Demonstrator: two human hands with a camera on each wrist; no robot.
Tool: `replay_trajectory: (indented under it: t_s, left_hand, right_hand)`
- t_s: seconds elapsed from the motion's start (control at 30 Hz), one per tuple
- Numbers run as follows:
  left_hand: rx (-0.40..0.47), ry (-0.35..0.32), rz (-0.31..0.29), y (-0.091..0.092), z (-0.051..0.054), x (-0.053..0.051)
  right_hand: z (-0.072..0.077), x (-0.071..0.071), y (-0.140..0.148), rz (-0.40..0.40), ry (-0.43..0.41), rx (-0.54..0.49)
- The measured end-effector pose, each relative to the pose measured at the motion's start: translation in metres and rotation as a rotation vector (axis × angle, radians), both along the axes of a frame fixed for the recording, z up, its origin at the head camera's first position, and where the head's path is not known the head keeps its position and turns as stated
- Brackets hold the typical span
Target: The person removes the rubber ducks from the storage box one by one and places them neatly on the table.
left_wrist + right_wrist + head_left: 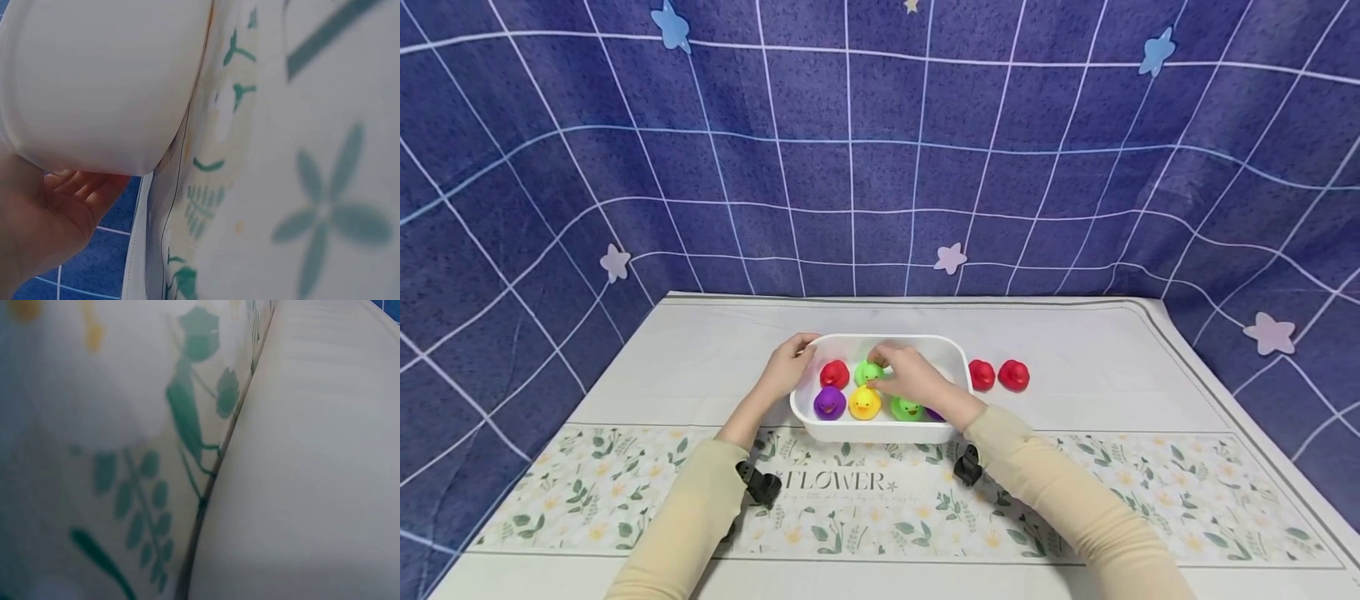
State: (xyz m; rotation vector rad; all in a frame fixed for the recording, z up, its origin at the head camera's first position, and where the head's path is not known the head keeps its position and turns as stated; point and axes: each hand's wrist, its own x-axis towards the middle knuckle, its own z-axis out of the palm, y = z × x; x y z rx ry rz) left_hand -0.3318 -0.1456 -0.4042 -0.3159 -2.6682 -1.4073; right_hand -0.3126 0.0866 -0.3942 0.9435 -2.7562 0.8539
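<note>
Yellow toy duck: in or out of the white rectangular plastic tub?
In. Head view shows the yellow toy duck within the walls of the white tub, beside a purple toy duck.

Long beige sleeves (1060,487), black wrist-worn cameras (764,487), bare hands (912,375)

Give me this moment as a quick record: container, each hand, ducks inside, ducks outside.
Container: white bin on a flower-printed table cover
Left hand: holds the bin's far left corner
Right hand: over the bin, at the rear green duck; grip unclear
Ducks inside: also red duck, purple duck, yellow duck, front green duck, second purple duck mostly hidden
Ducks outside: two red ducks, right of the bin
</note>
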Motion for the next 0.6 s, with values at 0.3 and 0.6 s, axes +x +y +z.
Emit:
replay_trajectory:
  t_s: [0.3,0.6]
  left_hand:
    - [-0.002,-0.004,-0.006,-0.0012,-0.0026,-0.0013]
    - [-0.018,0.003,-0.002,-0.0006,-0.0014,-0.0023]
  right_hand:
    - [0.0011,0.0009,0.0018,-0.045,-0.001,0.035]
    - [-0.0004,-0.0009,0.0021,-0.049,0.018,0.059]
